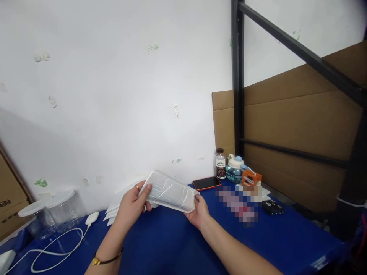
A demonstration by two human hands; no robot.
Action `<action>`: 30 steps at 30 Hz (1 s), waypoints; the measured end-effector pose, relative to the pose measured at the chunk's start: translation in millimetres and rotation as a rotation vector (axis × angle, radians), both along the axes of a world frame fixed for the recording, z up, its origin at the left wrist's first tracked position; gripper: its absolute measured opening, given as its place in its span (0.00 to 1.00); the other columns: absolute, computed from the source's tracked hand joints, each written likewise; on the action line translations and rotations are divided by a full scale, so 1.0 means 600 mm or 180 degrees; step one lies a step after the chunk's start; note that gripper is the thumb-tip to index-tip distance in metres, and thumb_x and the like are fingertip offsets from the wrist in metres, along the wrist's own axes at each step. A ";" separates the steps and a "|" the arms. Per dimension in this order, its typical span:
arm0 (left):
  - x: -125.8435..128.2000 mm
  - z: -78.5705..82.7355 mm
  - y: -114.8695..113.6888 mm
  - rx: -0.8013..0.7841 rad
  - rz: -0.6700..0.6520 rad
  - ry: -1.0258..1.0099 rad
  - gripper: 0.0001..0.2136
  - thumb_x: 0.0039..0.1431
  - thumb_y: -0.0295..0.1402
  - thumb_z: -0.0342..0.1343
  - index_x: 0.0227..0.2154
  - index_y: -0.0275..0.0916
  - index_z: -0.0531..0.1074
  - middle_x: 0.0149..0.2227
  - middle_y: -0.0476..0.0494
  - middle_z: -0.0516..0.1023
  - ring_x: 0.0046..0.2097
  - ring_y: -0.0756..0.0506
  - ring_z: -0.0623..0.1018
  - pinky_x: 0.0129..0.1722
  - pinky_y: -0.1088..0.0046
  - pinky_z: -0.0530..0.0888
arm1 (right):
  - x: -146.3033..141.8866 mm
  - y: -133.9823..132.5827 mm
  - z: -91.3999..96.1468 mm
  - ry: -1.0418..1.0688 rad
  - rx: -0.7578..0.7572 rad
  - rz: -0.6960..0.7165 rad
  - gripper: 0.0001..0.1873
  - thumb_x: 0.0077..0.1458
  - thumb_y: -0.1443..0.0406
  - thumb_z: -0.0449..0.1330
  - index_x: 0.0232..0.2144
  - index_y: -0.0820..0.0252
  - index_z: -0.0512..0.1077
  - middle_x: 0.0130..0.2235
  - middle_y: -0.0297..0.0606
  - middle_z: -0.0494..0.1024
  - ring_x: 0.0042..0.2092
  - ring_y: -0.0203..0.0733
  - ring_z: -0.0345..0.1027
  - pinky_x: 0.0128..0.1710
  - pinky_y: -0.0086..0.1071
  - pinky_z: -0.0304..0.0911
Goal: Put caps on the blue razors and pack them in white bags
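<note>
A white padded envelope (169, 193) is held above a blue table (172, 244), tilted, its left end higher than its right; the left hand (132, 204) pinches the left end, thumb on top and fingers curled partly behind; the right hand (200, 212) closes around the lower right corner, its fingers partly hidden; the left wears a ring (137, 187) and a dark bracelet (107, 261); behind the left hand lies a white pile (113, 214); further left are clear jars (64, 210) with white lids, and a white cable (51, 250) looping over the table; right of the envelope lies a phone (207, 183), then a bottle (220, 164), a blue jug (235, 172) and an orange box (251, 181); one patch nearby is pixelated; behind stands a scuffed white wall (114, 95), with a black rack (238, 76) and cardboard (301, 110) at right
</note>
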State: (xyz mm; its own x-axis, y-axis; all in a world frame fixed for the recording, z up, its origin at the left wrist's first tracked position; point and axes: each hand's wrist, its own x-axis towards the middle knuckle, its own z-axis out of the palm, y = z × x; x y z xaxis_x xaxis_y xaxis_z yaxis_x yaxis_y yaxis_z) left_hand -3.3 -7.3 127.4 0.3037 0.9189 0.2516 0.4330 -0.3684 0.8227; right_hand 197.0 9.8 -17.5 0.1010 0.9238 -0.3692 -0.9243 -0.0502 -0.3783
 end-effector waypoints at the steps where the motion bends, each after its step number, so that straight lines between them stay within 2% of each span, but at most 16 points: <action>1: 0.012 0.015 -0.007 0.0268 0.0120 0.0297 0.23 0.55 0.51 0.46 0.44 0.38 0.69 0.14 0.54 0.67 0.20 0.48 0.71 0.22 0.77 0.65 | 0.001 0.001 -0.001 0.0018 -0.0002 0.0027 0.15 0.55 0.59 0.47 0.35 0.60 0.69 0.26 0.38 0.77 0.28 0.44 0.73 0.29 0.36 0.68; 5: 0.046 0.057 -0.027 0.0905 0.0441 0.0936 0.22 0.56 0.50 0.44 0.42 0.42 0.72 0.16 0.54 0.70 0.20 0.48 0.72 0.25 0.76 0.66 | 0.001 0.006 -0.007 0.0003 -0.0114 0.0046 0.14 0.56 0.58 0.48 0.33 0.60 0.67 0.25 0.37 0.76 0.27 0.42 0.73 0.26 0.34 0.68; 9: 0.061 0.083 -0.034 0.1317 0.0584 0.1091 0.21 0.56 0.49 0.43 0.41 0.42 0.74 0.20 0.52 0.74 0.21 0.48 0.72 0.26 0.75 0.66 | -0.004 0.008 -0.012 -0.0478 -0.0233 -0.0047 0.09 0.55 0.61 0.49 0.29 0.58 0.65 0.20 0.33 0.73 0.22 0.38 0.70 0.19 0.28 0.63; 12: 0.053 0.093 -0.037 0.1245 0.0762 0.0919 0.21 0.56 0.49 0.43 0.40 0.40 0.74 0.18 0.52 0.73 0.19 0.48 0.71 0.25 0.75 0.67 | -0.006 0.007 -0.016 -0.1331 -0.0077 -0.0084 0.11 0.53 0.58 0.52 0.25 0.58 0.63 0.15 0.28 0.66 0.14 0.33 0.60 0.11 0.22 0.49; 14: 0.035 0.087 -0.035 0.1023 0.0935 0.0738 0.22 0.55 0.50 0.44 0.41 0.40 0.73 0.17 0.54 0.71 0.18 0.48 0.71 0.24 0.75 0.67 | -0.005 0.008 -0.019 -0.1836 0.0013 -0.0079 0.14 0.52 0.55 0.53 0.23 0.58 0.61 0.13 0.25 0.61 0.11 0.29 0.52 0.09 0.20 0.39; 17: -0.013 0.047 -0.024 0.0669 0.1203 0.0404 0.23 0.52 0.50 0.47 0.42 0.39 0.72 0.16 0.55 0.69 0.18 0.49 0.71 0.23 0.75 0.68 | 0.002 0.013 -0.028 -0.2652 0.0014 -0.0169 0.17 0.53 0.53 0.51 0.21 0.57 0.59 0.12 0.24 0.57 0.10 0.28 0.47 0.10 0.22 0.37; 21: -0.100 -0.053 -0.012 0.0171 0.1345 -0.0396 0.24 0.50 0.50 0.49 0.41 0.36 0.71 0.15 0.55 0.65 0.18 0.50 0.67 0.19 0.77 0.64 | 0.033 0.024 -0.039 -0.4402 -0.0141 -0.0629 0.21 0.55 0.53 0.46 0.16 0.57 0.59 0.11 0.28 0.58 0.14 0.33 0.54 0.14 0.26 0.45; 22: -0.123 -0.080 -0.012 0.0117 0.1503 -0.0547 0.24 0.49 0.50 0.50 0.40 0.35 0.71 0.14 0.55 0.64 0.18 0.50 0.66 0.18 0.77 0.63 | 0.044 0.026 -0.041 -0.4663 -0.0166 -0.0726 0.22 0.54 0.53 0.47 0.14 0.57 0.59 0.12 0.29 0.60 0.15 0.34 0.56 0.16 0.27 0.46; 24: -0.171 -0.127 -0.014 -0.0088 0.1815 -0.0637 0.24 0.47 0.50 0.50 0.40 0.36 0.70 0.16 0.54 0.67 0.19 0.49 0.68 0.19 0.76 0.64 | 0.068 0.030 -0.042 -0.4928 -0.0203 -0.0841 0.22 0.53 0.54 0.50 0.12 0.58 0.60 0.14 0.33 0.64 0.20 0.37 0.60 0.20 0.27 0.49; 26: -0.220 -0.161 -0.014 -0.0300 0.1996 -0.0355 0.24 0.48 0.50 0.49 0.40 0.36 0.69 0.17 0.52 0.70 0.23 0.45 0.72 0.23 0.73 0.68 | 0.087 0.032 -0.042 -0.5168 -0.0263 -0.0912 0.22 0.52 0.56 0.50 0.12 0.58 0.61 0.17 0.36 0.68 0.23 0.39 0.63 0.23 0.28 0.49; 30: -0.308 -0.202 0.002 -0.0693 0.2206 0.1019 0.22 0.47 0.48 0.48 0.37 0.36 0.72 0.28 0.42 0.77 0.35 0.36 0.77 0.37 0.63 0.70 | 0.102 0.034 -0.046 -0.5481 -0.0334 -0.0873 0.23 0.54 0.55 0.48 0.13 0.57 0.64 0.18 0.38 0.70 0.25 0.41 0.64 0.25 0.29 0.50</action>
State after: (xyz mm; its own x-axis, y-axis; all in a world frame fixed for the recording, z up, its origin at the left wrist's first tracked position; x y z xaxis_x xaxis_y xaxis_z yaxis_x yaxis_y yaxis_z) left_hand -188.2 -6.2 6.4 -0.3283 0.9436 0.0418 0.7325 0.2264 0.6420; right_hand 258.2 30.0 -45.3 0.5442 0.7955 0.2664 0.5096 -0.0612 -0.8582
